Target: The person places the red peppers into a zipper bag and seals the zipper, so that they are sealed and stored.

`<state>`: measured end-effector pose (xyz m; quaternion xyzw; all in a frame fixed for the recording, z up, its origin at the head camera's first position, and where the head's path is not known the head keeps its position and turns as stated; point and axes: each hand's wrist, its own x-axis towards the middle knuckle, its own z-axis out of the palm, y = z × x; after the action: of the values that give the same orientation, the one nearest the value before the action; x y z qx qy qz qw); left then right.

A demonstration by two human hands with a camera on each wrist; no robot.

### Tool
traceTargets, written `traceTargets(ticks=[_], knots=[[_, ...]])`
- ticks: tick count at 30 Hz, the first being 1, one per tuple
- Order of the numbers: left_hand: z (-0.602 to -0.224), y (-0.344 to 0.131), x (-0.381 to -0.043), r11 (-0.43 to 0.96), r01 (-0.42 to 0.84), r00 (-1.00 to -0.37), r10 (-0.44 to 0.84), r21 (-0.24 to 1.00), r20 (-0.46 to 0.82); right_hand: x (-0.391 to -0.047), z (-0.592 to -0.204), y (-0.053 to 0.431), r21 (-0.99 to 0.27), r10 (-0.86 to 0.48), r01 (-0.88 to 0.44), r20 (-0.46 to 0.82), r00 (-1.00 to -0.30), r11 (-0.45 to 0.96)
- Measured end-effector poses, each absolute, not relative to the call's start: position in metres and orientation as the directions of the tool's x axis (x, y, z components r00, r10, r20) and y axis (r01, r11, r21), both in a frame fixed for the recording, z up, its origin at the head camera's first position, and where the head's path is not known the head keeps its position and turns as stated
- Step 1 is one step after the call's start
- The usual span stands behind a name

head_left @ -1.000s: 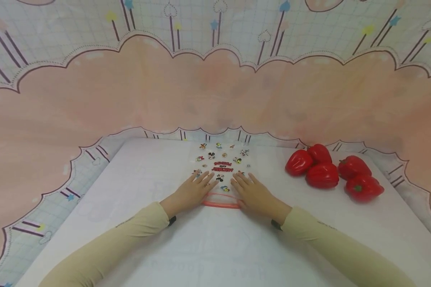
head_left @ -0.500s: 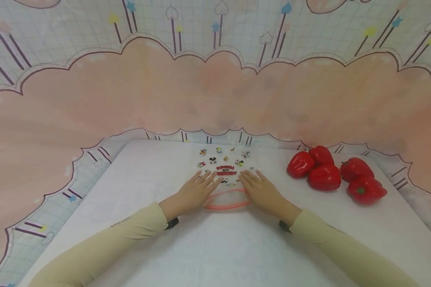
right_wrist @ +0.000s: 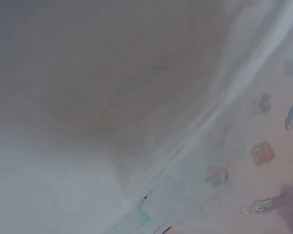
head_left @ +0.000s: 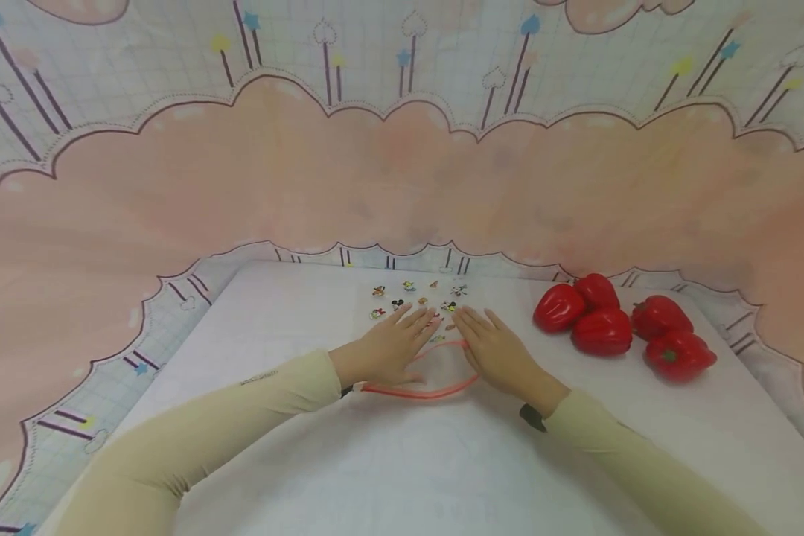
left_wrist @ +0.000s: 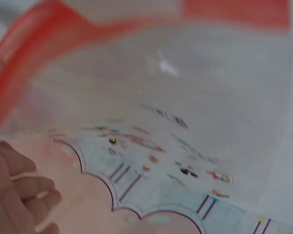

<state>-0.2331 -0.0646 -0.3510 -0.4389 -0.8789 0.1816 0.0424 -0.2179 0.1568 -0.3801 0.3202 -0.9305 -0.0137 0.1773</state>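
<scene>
A clear plastic zip bag [head_left: 365, 298] with small cartoon prints lies mid-table in the head view. Its orange-red mouth strip [head_left: 415, 393] bows apart towards the person. Spread over the bag's left and middle part is the left hand [head_left: 385, 350], fingers straight, thumb out; whether it is above the film or inside cannot be told. The right hand [head_left: 505, 357] lies along the right side of the mouth with long, straight fingers. In the left wrist view the red-edged mouth [left_wrist: 53, 29] gapes wide, with a hand's fingers [left_wrist: 24, 180] at lower left. The right wrist view is mostly blurred film.
Several red bell peppers [head_left: 601, 333] sit in a cluster at the right of the white table [head_left: 375, 469]. A pink and white patterned curtain [head_left: 375, 179] hangs behind the far edge.
My left hand has moved right and across the bag from its left edge, covering the lettering. My right hand has shifted slightly right, and the bag's mouth has widened.
</scene>
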Motion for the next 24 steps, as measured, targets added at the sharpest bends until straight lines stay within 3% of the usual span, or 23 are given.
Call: traceTargets(ticks=[7,14,24], knots=[[-0.349,-0.075,-0.256,0.547,0.774,-0.58,0.814,-0.318,-0.011,-0.219,-0.376,0.154,0.111,-0.592,-0.597,0.367,-0.718,0.794],[-0.339,-0.083,-0.253,0.55,0.775,-0.552,0.829,-0.311,0.091,-0.219,-0.373,0.159,0.098,-0.571,-0.582,0.376,-0.729,0.808],[-0.33,-0.08,-0.232,0.651,0.72,-0.625,0.759,-0.241,0.183,-0.229,-0.371,0.175,0.09,-0.56,-0.571,0.366,-0.743,0.816]])
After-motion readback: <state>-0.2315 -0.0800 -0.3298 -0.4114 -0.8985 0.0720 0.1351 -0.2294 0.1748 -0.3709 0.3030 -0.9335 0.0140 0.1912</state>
